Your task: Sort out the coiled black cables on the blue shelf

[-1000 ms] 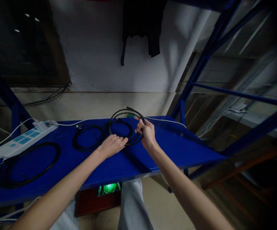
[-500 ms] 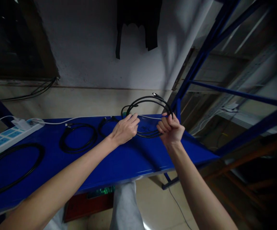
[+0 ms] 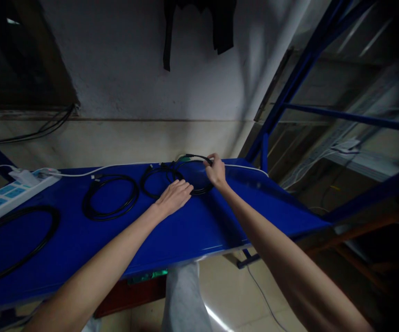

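A coiled black cable (image 3: 197, 156) is held low over the far side of the blue table (image 3: 185, 230), and its left side overlaps another coil. My right hand (image 3: 216, 171) is closed around the right side of the loop. At the loop's near left edge, my left hand (image 3: 174, 197) has its fingers curled together on the cable; their tips are partly hidden. Just left of the held loop lies a second black cable coil (image 3: 143, 185). Further left is a third coil (image 3: 85, 203) with a light-coloured plug end.
A white power strip (image 3: 20, 196) with blue sockets sits at the table's left, beside a larger black cable loop (image 3: 55, 221). A thin white cord (image 3: 92, 173) runs along the back edge near the wall (image 3: 130, 138). A blue metal frame (image 3: 285, 92) rises on the right.
The held coil has come down from upright to lying near the tabletop. My right hand has moved left and turned over, while my left hand has shifted slightly down and left.
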Tool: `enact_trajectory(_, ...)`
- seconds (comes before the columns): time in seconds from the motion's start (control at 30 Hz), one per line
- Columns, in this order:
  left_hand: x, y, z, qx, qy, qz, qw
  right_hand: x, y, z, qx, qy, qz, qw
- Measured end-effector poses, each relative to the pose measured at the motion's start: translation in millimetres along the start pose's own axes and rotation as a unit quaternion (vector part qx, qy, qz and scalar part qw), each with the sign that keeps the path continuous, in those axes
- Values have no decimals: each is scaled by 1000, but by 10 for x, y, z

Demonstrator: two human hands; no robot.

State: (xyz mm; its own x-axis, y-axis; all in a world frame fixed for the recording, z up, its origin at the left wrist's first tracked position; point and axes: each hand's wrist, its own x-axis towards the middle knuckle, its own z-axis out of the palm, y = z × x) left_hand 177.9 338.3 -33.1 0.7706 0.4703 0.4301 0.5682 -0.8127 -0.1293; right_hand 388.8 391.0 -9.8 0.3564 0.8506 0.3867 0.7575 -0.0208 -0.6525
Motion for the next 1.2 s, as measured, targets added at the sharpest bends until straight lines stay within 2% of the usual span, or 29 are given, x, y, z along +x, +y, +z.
enact_trajectory(0.13,-17,-26,37,-20,29,-31,999,100,-23,76,-191,-93,-49,976)
enact_trajectory(0.23,-37,-32,50,-30,46,-50,997,147,-71,136,-274,-134,-87,948)
enact_trajectory(0.33,-84,-34,57,-28,63,-58,996,162,-161,170,-293,-169,-108,935)
enact_trajectory(0.47,-162,-45,84,-8,59,-64,996,86,-323,169,-279,-225,-95,929)
enact_trajectory(0.57,-230,-30,87,-2,55,-81,995,-113,-460,152,-240,-206,-121,941)
enact_trajectory(0.7,-425,27,-57,-12,71,-90,993,-610,-647,155,-144,-126,-215,958)
enact_trajectory(0.8,-740,18,-315,-22,90,-102,991,-1029,-740,204,-74,-94,-279,953)
enact_trajectory(0.93,-1440,-192,-760,-15,108,-169,980,-1355,-752,301,-33,-106,-325,939)
enact_trajectory(1.07,-2203,-497,-1104,17,91,-256,962,-1384,-704,343,16,-61,-279,958)
enact_trajectory(1.13,-2445,-571,-1153,25,91,-283,955,-1355,-681,318,40,-21,-241,969)
enact_trajectory(1.2,-2574,-569,-1120,25,70,-286,955,-1323,-660,268,55,17,-207,977)
